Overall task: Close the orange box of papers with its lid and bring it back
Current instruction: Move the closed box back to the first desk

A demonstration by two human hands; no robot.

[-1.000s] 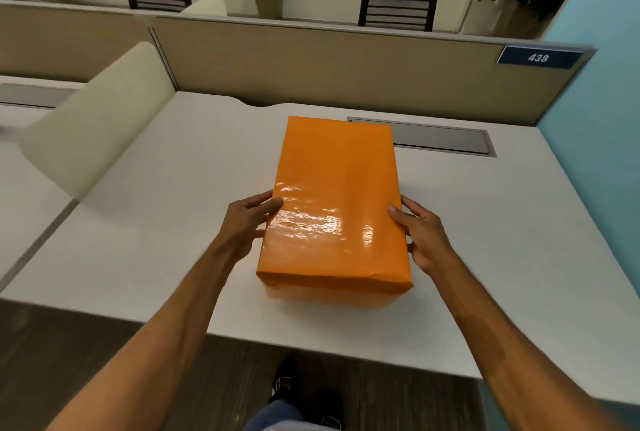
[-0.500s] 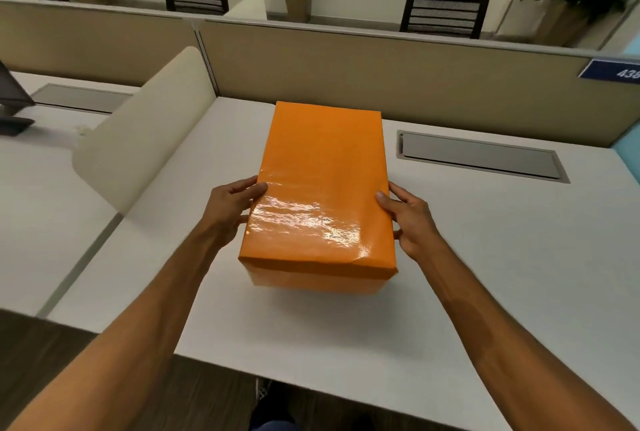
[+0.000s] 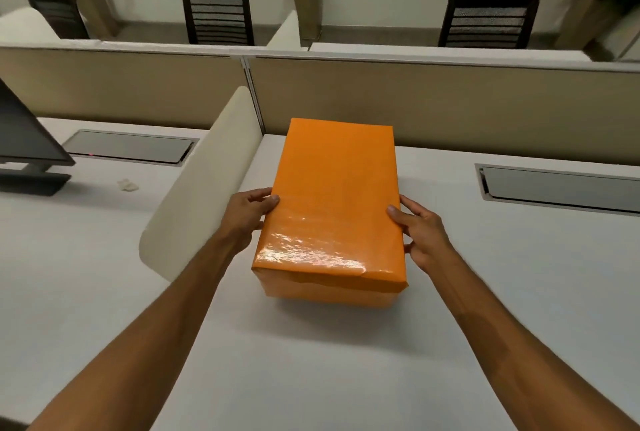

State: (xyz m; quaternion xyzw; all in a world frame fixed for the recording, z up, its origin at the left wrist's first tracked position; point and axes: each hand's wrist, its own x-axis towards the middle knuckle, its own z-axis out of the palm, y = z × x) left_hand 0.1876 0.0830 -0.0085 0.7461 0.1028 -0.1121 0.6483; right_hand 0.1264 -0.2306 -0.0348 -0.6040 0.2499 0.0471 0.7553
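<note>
White desk [image 3: 311, 361] now fills more of the view than half a second ago; a monitor [image 3: 24, 139] has come in at far left. Orange box [image 3: 332, 209], lid [image 3: 334, 195] on, sits farther from the desk's near edge, beside the cream divider [image 3: 204, 181]. Left hand [image 3: 247, 214] and right hand [image 3: 420, 235] grip its long sides, thumbs on top, arms stretched forward.

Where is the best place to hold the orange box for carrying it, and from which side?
Grip the orange box on its two long sides, near the close end, one hand from each side: its glossy lid gives nothing to pinch.
</note>
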